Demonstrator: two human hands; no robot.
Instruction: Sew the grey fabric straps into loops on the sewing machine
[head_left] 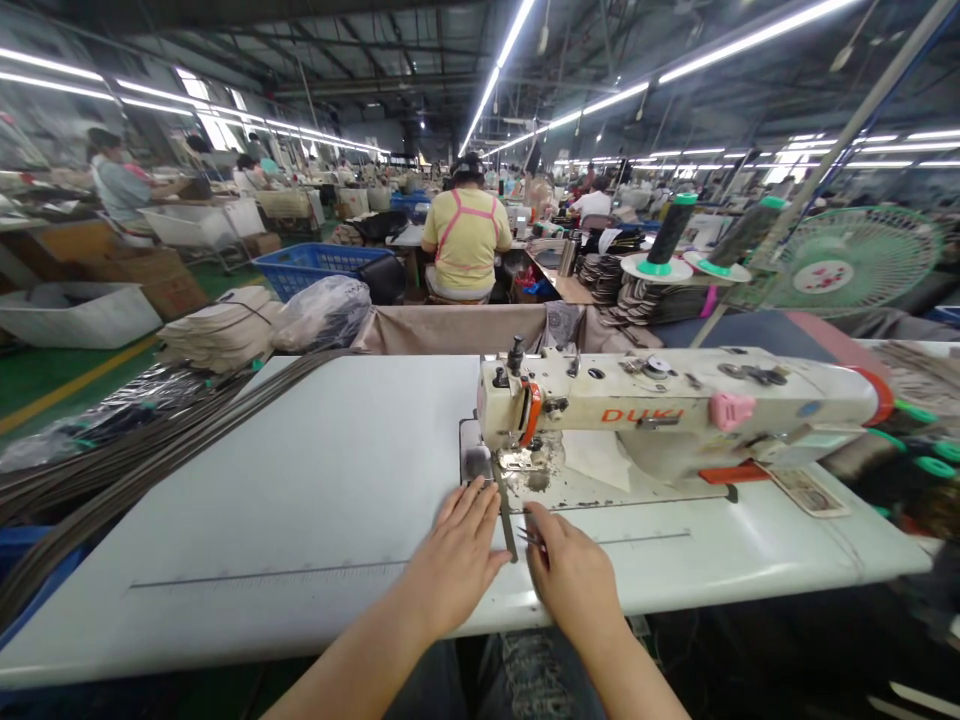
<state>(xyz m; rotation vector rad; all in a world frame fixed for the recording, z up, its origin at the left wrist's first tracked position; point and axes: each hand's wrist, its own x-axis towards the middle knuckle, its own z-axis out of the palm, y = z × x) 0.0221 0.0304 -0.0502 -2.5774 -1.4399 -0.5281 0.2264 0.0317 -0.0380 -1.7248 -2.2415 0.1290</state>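
My left hand lies flat on the white sewing table, fingers stretched toward the needle plate, its edge touching a narrow dark strip that runs under the presser foot. My right hand is curled just right of the strip, pinching a small metal tool, perhaps tweezers or snips. The cream sewing machine marked DUKI stands right behind both hands, its needle area a hand's width beyond my fingers.
A long bundle of dark strips drapes over the table's left side. Bagged and stacked material sits behind it. Thread cones and a green fan stand at the right. A person in a yellow shirt sits ahead with their back turned.
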